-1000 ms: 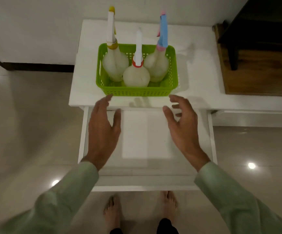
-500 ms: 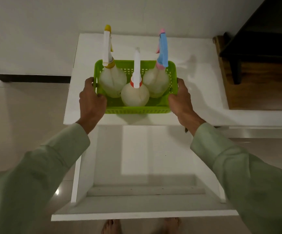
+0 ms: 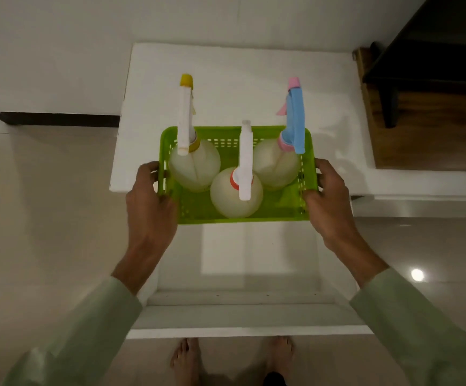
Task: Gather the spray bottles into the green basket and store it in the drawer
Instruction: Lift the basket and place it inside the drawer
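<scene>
The green basket (image 3: 279, 210) is held in the air at the white cabinet's front edge, partly over the open drawer (image 3: 237, 260). Three pale spray bottles stand upright in it: one with a yellow nozzle (image 3: 195, 165) at the back left, one with a blue and pink head (image 3: 275, 162) at the back right, one with a red collar (image 3: 236, 196) in front. My left hand (image 3: 149, 201) grips the basket's left end. On the right end my right hand (image 3: 328, 201) holds the rim.
The white cabinet top (image 3: 240, 79) lies behind the basket. The drawer's front panel (image 3: 248, 330) juts toward my bare feet (image 3: 187, 360). A dark wooden bench (image 3: 427, 87) stands at the right. Glossy beige floor tiles surround the cabinet.
My hands went from hovering open over the drawer to gripping the basket's two ends, then lifted it off the cabinet top and drew it toward me over the drawer.
</scene>
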Available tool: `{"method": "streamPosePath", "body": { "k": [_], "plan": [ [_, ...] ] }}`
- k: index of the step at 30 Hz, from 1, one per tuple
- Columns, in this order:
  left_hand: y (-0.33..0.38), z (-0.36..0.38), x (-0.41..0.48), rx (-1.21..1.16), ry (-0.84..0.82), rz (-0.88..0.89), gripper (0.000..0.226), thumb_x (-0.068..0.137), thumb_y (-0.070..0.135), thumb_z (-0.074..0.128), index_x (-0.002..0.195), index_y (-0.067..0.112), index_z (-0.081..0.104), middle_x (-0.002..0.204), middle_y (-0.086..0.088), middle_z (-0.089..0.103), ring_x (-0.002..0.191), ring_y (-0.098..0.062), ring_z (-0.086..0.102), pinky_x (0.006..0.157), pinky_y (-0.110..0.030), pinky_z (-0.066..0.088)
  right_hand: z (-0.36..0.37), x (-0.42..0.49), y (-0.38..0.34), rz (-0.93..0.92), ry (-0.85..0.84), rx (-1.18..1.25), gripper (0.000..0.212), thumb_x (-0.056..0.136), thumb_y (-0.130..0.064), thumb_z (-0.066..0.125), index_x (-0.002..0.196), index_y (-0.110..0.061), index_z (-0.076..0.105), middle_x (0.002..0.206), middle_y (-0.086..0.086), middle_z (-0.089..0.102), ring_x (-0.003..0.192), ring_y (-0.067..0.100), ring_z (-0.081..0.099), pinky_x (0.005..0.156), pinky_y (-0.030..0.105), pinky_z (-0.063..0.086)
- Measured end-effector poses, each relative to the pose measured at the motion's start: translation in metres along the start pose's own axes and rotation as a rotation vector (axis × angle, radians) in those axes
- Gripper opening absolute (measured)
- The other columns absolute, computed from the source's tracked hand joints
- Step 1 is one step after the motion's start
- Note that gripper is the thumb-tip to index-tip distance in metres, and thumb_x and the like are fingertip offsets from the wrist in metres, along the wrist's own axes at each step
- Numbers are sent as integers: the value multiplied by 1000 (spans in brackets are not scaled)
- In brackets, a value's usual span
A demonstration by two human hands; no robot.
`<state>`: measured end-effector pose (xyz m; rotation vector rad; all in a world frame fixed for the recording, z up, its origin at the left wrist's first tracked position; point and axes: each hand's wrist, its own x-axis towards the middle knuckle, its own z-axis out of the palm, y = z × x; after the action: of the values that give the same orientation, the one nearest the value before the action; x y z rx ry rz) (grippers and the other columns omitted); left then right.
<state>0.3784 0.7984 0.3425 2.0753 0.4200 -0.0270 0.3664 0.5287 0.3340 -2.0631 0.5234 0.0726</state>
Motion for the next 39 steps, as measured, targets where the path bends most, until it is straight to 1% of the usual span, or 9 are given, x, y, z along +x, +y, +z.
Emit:
{"method": "streamPosePath", "body": {
  "k": [2,6,8,11,15,22,30,34,39],
  "plan": [
    [-9,-5,-27,14,-11,-13,58,82,-18,44,129,14,49,124,0,62,84,-6,69,52,-13,49,-6,-25,11,4,-16,16,60,82,11,43,128,-26,56,107,2,69,90,27,67,71,54,59],
    [-33,-10,-70,17,-44,-58,55,80,-20,44,124,13,48,98,19,57,66,13,62,47,-8,46,-11,-67,39,21,-56,30,65,82,15,44,131,-28,54,111,1,68,79,31,67,64,52,57],
    [-46,-8,-83,44,-67,-100,54,80,-20,46,122,14,46,94,23,54,64,7,63,47,-12,47,-10,-82,56,45,-71,30,66,82,16,44,131,-28,53,111,1,68,72,33,66,59,49,55],
    [-68,-1,-92,85,-132,-152,55,78,-22,46,122,11,44,105,3,59,73,-10,65,43,-19,44,-1,-96,82,74,-85,-7,66,80,19,44,130,-24,53,110,1,68,57,24,61,46,34,48],
    [-96,20,-88,121,-188,-191,51,78,-23,49,120,5,42,108,-4,54,79,-16,58,49,-15,40,18,-101,111,78,-97,9,59,78,24,44,126,-9,54,104,8,68,75,36,64,60,48,52],
    [-154,66,-62,152,-235,-287,43,79,-16,54,105,14,37,102,-11,50,89,-29,52,64,-36,44,56,-78,164,250,-143,-35,47,77,20,42,111,-9,52,91,6,68,77,30,62,55,29,48],
    [-215,108,-50,158,-225,-415,39,82,-9,56,104,15,36,101,-13,48,89,-32,52,63,-38,43,93,-54,214,366,-207,-153,16,90,2,47,102,-9,44,94,17,66,78,41,61,64,51,53],
    [-235,118,-49,149,-258,-477,41,83,-10,55,105,16,33,101,-18,50,83,-33,54,51,-31,42,101,-51,228,396,-219,-167,16,90,3,46,99,-9,42,97,24,65,71,34,58,65,54,54],
    [-250,119,-53,149,-306,-532,40,86,-7,57,107,16,32,100,-17,50,84,-33,56,66,-46,54,104,-54,237,401,-252,-180,13,92,-1,49,98,-8,40,99,27,64,72,32,58,63,52,53]
  ]
}}
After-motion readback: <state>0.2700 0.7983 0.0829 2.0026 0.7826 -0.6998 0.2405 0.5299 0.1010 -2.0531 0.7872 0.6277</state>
